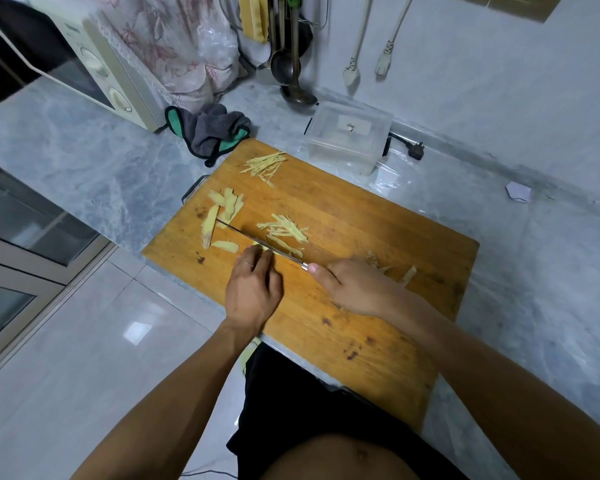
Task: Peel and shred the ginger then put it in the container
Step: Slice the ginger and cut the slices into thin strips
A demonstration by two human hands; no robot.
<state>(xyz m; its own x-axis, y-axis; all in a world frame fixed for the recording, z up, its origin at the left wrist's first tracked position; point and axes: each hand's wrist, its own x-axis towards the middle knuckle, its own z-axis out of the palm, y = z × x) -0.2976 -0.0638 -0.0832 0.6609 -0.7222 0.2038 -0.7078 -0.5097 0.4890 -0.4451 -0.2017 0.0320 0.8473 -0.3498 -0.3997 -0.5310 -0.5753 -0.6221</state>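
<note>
Gripping knife [257, 241] in right hand [354, 289]; left hand [253, 289] fingers pressing ginger [262, 247]; best cut thin, knuckles guiding blade, fingertips tucked.

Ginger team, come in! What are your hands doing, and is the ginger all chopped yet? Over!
Right hand grips knife, left hand pins a ginger slice. Two shred piles on board, slices still uncut. Container holds no ginger. Nothing blocking.
</note>
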